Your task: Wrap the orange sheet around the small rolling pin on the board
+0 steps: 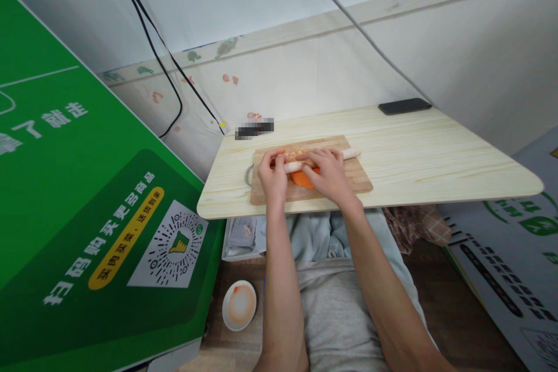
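A pale wooden rolling pin (352, 153) lies slantwise across a wooden cutting board (360, 182). My right hand (328, 174) is bent over the pin's middle, fingers reaching past its far side. Around the pin's left end, my left hand (273, 174) has its fingers curled; the very tip is hidden. A flat orange piece of dough (303, 179) shows on the near side of the pin, partly under my right thumb. Beyond the pin, between my hands, sits an orange mass with pale bits (294, 155), too small to identify.
The board rests on a light wood-grain table (436, 157) against the wall. A black phone (404, 106) lies at the back right; a blurred dark object (254, 128) is at the back left. Below left are a white bowl (239, 306) with orange smears and a white box (233, 253).
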Motion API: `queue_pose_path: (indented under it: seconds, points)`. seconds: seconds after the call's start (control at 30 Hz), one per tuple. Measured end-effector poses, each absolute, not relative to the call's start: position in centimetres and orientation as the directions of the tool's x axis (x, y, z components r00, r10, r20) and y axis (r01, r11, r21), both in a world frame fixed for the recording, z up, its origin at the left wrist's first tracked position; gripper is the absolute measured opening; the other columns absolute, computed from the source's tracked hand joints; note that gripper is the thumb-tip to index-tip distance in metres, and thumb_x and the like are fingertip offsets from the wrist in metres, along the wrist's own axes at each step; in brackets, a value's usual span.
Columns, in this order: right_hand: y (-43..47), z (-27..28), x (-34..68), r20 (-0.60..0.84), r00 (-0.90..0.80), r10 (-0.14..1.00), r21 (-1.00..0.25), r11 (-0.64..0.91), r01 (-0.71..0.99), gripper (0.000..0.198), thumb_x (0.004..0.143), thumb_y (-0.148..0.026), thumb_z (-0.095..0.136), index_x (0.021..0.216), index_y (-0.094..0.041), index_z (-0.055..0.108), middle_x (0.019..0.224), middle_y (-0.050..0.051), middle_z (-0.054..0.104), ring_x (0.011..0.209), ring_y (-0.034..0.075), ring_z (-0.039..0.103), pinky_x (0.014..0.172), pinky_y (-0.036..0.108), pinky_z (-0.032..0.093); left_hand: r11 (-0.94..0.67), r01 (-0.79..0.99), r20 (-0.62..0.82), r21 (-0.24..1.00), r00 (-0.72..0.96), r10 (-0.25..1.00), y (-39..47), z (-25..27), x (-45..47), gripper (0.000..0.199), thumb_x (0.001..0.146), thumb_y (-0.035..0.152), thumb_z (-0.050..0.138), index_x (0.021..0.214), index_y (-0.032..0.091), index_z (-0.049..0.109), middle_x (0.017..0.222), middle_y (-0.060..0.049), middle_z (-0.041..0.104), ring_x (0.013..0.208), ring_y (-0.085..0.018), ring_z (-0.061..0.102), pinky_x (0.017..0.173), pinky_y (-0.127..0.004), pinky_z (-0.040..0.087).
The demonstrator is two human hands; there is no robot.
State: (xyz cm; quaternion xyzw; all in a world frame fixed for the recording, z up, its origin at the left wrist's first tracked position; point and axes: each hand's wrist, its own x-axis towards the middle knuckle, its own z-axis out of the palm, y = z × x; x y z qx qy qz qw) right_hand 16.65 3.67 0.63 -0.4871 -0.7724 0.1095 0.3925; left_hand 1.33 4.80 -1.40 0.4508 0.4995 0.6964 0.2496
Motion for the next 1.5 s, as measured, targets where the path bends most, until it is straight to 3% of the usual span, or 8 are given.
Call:
queue_pose_path:
  seconds: [1.5]
  points:
    - [3.80,0.38,16.66,0.508,-0.216,0.834,-0.545,0.506,0.669,0.027,0.101,-0.020,0.056,0.111,-0.026,0.080,0.122,0.008,0.085,0.123,0.031,0.070,0.114,0.050,0.033,-0.395,0.090,0.388,0.915,-0.469,0.793,4.67,-1.27,1.40,0.014,0.092,0.022,0.063,0.093,0.021,0.077,0.092,-0.003,0.078,0.085,-0.018,0.072,0.083,-0.029,0.058]
